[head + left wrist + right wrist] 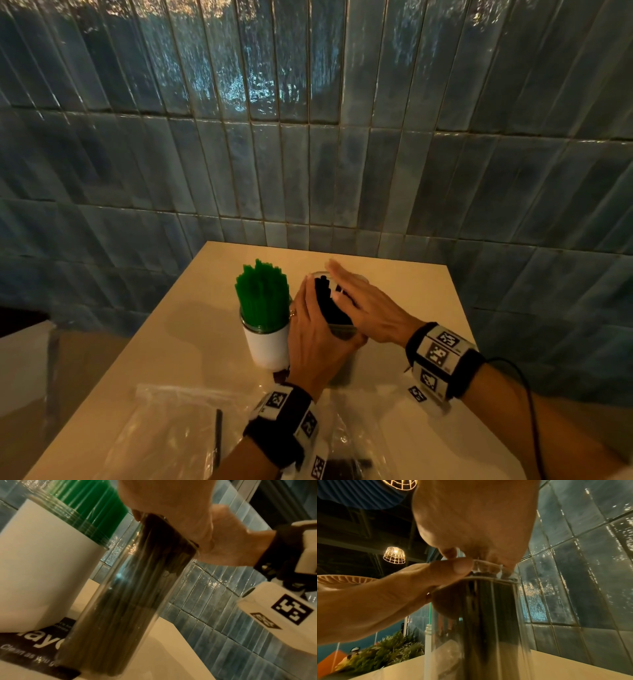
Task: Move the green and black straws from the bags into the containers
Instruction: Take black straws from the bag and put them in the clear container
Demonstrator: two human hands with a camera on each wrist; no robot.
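Observation:
Green straws stand bunched in a white-labelled glass jar. Right of it is a tall clear container packed with black straws, whose tops stick out above the rim. My left hand holds the container at its rim, thumb on the near side and fingers up the far left side of the straws. My right hand lies flat with straight fingers against the straw tops from the right.
On the cream table, a clear plastic bag lies near the front left with one black straw on it. A second bag holding dark straws lies under my left wrist. A blue tiled wall rises behind the table.

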